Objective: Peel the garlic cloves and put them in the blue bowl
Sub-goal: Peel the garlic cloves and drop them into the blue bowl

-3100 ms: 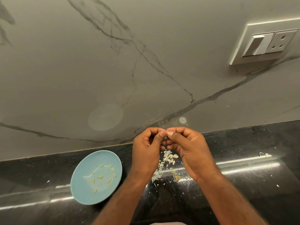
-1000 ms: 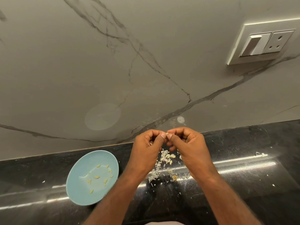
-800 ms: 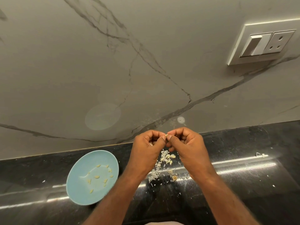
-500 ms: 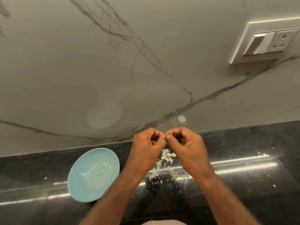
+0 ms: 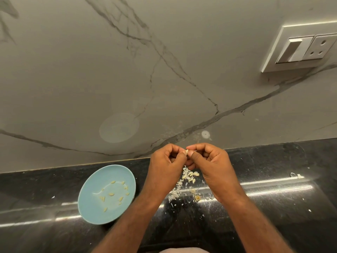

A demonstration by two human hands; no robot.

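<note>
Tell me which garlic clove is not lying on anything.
The clove pinched between the left hand and right hand; the others lie in the bowl or on the counter.

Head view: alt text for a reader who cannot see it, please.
The left hand and right hand pinch a garlic clove above scattered skins on a black counter. A blue bowl with peeled cloves sits to the left.

A home kitchen: black stone counter [image 5: 273,207], marble-veined backsplash [image 5: 91,79], wall switch-and-socket plate [image 5: 302,48].
</note>
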